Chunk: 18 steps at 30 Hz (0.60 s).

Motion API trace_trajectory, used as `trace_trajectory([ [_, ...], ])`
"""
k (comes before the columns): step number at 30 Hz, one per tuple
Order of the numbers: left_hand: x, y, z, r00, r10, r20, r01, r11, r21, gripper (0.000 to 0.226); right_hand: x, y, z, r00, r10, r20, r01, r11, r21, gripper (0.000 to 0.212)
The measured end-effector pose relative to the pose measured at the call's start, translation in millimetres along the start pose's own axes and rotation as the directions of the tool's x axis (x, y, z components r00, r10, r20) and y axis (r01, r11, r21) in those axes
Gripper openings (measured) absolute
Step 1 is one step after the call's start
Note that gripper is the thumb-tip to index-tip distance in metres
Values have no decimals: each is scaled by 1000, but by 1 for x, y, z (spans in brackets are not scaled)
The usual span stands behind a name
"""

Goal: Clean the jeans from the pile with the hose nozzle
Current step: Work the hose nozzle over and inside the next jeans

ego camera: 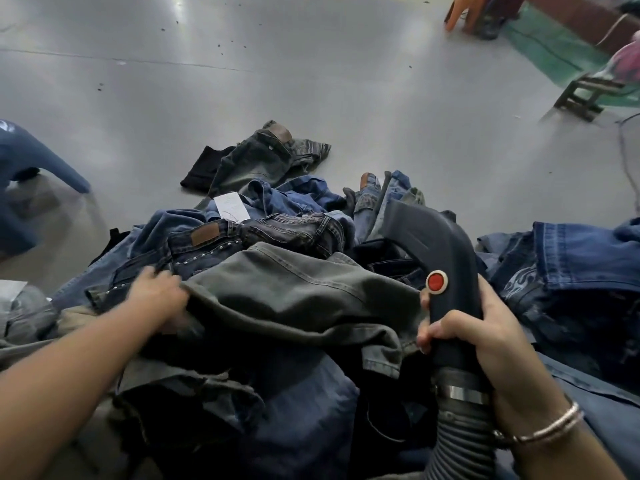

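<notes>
Nozzle (433, 258) points away up-left, right hand (485, 327) fingers wrapped round it; left hand (159, 292) grips grey jeans (294, 292)

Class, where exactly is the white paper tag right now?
In the head view, the white tag lies at the pile's far edge, left of centre, just beyond the studded dark jeans.

pile (277, 306) front centre | nozzle (440, 271) right, over pile | lone jeans (263, 154) on floor (311, 81) behind
</notes>
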<state>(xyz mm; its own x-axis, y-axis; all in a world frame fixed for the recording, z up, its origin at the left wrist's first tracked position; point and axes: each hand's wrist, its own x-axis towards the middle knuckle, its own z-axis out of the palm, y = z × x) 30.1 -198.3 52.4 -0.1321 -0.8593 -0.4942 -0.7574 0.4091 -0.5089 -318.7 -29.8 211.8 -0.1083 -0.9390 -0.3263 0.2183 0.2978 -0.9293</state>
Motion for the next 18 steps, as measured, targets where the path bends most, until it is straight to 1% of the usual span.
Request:
trace_trajectory([
  [1,-3,19,-8,992,14,-125,-28,993,-111,49,-1,-1,0,1000,-1,1,1,1000,1,37],
  [2,-5,41,-19,945,30,-325,-106,970,-220,41,-1,-1,1,1000,-3,2,3,1000,4,37],
  [3,-6,68,-32,866,56,-497,-227,930,-290,35,-1,-1,3,1000,-4,4,4,1000,8,38],
  [4,-9,95,-44,762,91,-642,-355,887,-296,33,0,-1,4,1000,-4,5,4,1000,7,39],
  [5,-11,123,-55,701,156,-696,-453,851,-266,35,1,-2,5,1000,-5,7,5,1000,1,39],
  [6,-10,151,-60,685,243,-686,-527,816,-238,41,1,-2,5,1000,-8,8,8,1000,-6,40],
  [7,-7,177,-61,724,326,-607,-561,790,-245,51,2,-2,4,1000,-10,10,10,1000,-10,42],
  [8,-4,197,-59,778,382,-500,-561,780,-277,62,2,-2,3,1000,-9,8,10,1000,-11,44],
  [9,-1,210,-54,830,411,-376,-530,790,-308,69,3,-2,1,1000,-9,1,9,1000,-6,46],
  [10,5,215,-47,859,417,-297,-501,803,-322,69,4,-2,-2,1000,-10,-9,10,1000,2,46],
  [11,10,212,-40,869,412,-273,-486,813,-321,65,5,-2,-4,1000,-17,-17,17,1000,7,45],
  [13,20,192,-32,862,423,-280,-492,831,-259,48,8,-4,-10,998,-38,-44,38,999,-13,42],
  [14,25,174,-31,854,424,-300,-492,847,-204,41,9,-5,-12,997,-48,-55,47,999,-20,39],
  [15,29,153,-30,860,399,-317,-459,877,-141,35,10,-5,-13,997,-55,-58,53,998,-21,39],
  [16,31,129,-30,882,345,-322,-389,917,-82,33,9,-5,-14,997,-58,-54,57,998,-18,41],
  [18,34,84,-34,941,173,-290,-196,979,-52,32,7,-3,-13,997,-58,-49,58,998,-3,44],
])
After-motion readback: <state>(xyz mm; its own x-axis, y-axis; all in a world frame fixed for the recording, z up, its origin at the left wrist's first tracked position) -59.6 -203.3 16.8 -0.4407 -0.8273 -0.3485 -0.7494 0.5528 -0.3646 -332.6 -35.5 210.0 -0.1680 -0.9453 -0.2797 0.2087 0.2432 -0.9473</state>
